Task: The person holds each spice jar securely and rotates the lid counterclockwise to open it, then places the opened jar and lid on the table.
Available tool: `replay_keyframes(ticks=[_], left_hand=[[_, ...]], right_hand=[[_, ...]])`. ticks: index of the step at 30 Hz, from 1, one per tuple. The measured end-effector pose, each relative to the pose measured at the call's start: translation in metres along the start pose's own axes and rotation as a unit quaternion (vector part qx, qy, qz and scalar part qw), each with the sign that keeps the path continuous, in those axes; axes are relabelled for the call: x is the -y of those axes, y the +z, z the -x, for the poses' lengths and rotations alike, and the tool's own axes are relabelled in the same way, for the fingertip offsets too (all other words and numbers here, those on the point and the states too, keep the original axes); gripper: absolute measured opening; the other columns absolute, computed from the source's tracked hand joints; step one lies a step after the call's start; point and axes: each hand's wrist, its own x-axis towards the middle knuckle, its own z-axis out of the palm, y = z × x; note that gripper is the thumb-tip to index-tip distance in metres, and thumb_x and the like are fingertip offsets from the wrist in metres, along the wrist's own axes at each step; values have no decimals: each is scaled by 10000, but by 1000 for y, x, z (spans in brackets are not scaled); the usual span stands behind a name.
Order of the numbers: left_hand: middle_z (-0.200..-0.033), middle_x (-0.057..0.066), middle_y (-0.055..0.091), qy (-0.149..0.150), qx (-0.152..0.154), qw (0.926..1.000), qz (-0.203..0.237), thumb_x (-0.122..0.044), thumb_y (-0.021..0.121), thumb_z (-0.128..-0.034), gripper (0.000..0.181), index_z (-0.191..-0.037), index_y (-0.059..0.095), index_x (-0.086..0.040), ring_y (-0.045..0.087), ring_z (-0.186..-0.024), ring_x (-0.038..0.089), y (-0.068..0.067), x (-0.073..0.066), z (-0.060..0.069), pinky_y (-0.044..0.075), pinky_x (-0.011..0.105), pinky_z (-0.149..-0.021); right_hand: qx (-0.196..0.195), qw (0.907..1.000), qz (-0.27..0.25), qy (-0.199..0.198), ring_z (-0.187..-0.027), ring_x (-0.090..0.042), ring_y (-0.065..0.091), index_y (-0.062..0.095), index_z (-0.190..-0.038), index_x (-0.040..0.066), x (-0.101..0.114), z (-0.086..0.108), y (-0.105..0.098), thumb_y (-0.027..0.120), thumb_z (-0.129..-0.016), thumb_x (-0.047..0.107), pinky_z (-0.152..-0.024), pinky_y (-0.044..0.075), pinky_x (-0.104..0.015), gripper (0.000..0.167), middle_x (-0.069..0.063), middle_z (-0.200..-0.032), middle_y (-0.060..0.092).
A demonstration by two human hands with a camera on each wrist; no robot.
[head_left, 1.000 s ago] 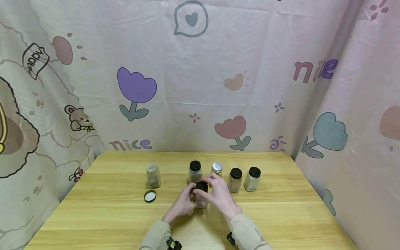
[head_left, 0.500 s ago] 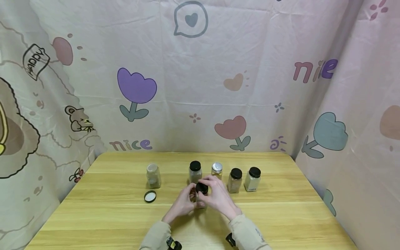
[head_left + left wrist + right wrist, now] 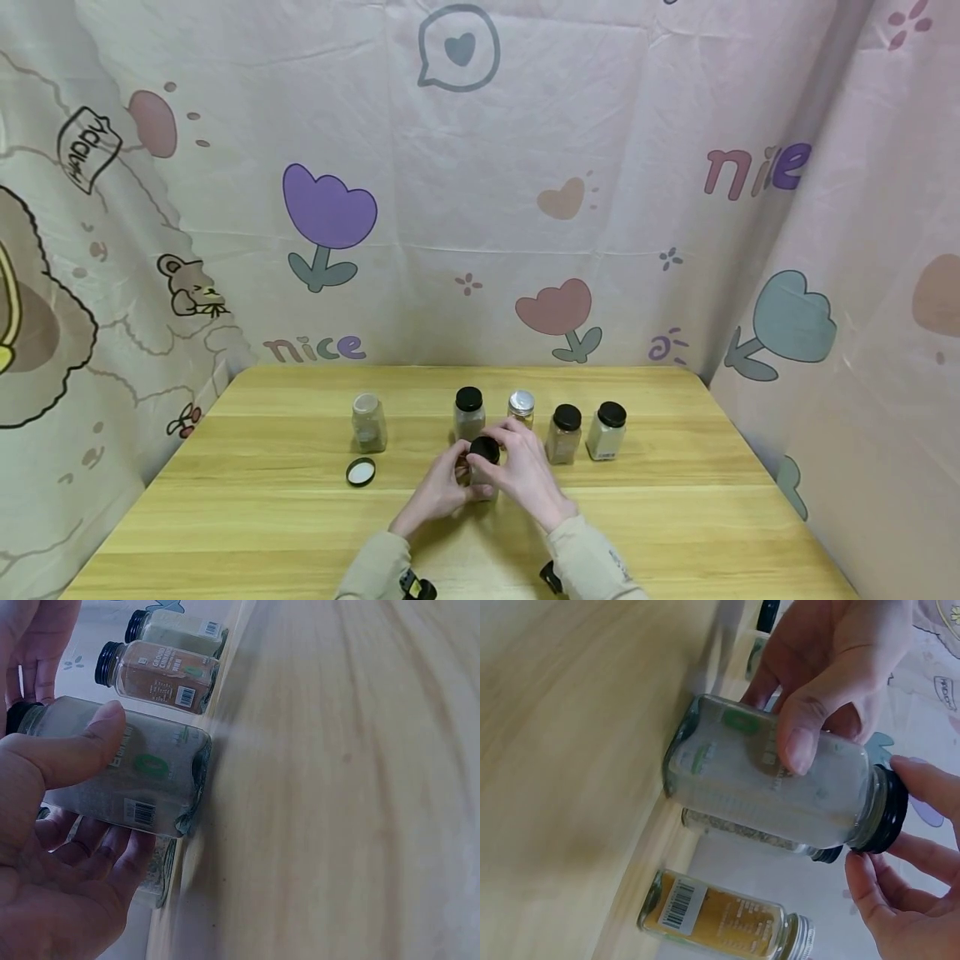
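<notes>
A clear glass jar with greyish contents (image 3: pixel 161 780) (image 3: pixel 772 776) stands on the table, its black lid (image 3: pixel 484 449) (image 3: pixel 889 810) on top. My left hand (image 3: pixel 438 487) (image 3: pixel 60 817) grips the jar's body, thumb on one side and fingers round the other. The fingertips and thumb of my right hand (image 3: pixel 528 471) (image 3: pixel 915 862) pinch the rim of the lid. Right behind stands another black-lidded jar (image 3: pixel 469 415). An uncapped-looking jar (image 3: pixel 368 423) is at the left, and a loose black-rimmed lid with a white inside (image 3: pixel 361 472) lies in front of it.
A silver-lidded jar with yellow contents (image 3: pixel 521 407) (image 3: pixel 712 911) stands behind my right hand. Farther right are a black-lidded jar of brown powder (image 3: pixel 564 435) (image 3: pixel 165 675) and one with pale contents (image 3: pixel 606 432). A patterned cloth (image 3: pixel 450 208) hangs behind the wooden table (image 3: pixel 262 517).
My right hand's fingers and thumb have shifted slightly around the lid. The left hand keeps its grip on the jar, which stays in place.
</notes>
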Motion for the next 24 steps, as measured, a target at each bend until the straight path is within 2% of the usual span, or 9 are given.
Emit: replay_keyframes(ticks=[8, 12, 16, 19, 24], left_hand=[[-1116, 133, 666, 40, -51, 9998, -181, -99, 862, -775, 444, -1092, 565, -7, 681, -1096, 307, 0, 0, 1, 570, 305, -974], [-1153, 161, 658, -25, -21, 10000, -14, -77, 857, -775, 462, -1119, 561, 9, 662, -1139, 350, 0, -1, 1, 565, 418, -1015], [-1231, 211, 648, -129, 13, 9999, 61, -83, 858, -775, 494, -1163, 565, 9, 624, -1207, 421, 0, -3, 1, 513, 550, -1056], [-1252, 216, 645, -165, 3, 9999, 21, -92, 860, -777, 498, -1172, 571, 0, 610, -1225, 438, 0, -3, 1, 496, 584, -1064], [-1277, 231, 629, -161, 22, 9999, 9, -91, 854, -784, 499, -1182, 568, 0, 597, -1240, 453, 0, -3, 2, 490, 593, -1070]], right_hand=[[351, 9991, -201, -89, -1057, -272, 677, 746, -1098, 37, 2, 0, -3, 788, -793, 100, -924, 570, -440, 314, -79, -1117, 726], [318, 9990, -303, -19, -1088, -285, 664, 733, -1133, 38, 1, 0, -3, 793, -805, 131, -952, 553, -460, 346, -93, -1158, 713], [23, 9994, -328, 87, -1009, -246, 663, 738, -1117, 42, -2, -1, -2, 835, -804, 216, -869, 552, -340, 371, -77, -1113, 713], [-90, 9993, -370, 68, -931, -220, 665, 749, -1080, 43, -4, -1, -2, 853, -790, 237, -792, 549, -270, 364, -59, -1062, 722], [-16, 9993, -369, 56, -912, -206, 667, 752, -1053, 35, -3, -1, -2, 850, -789, 203, -784, 556, -280, 327, -52, -1034, 731]])
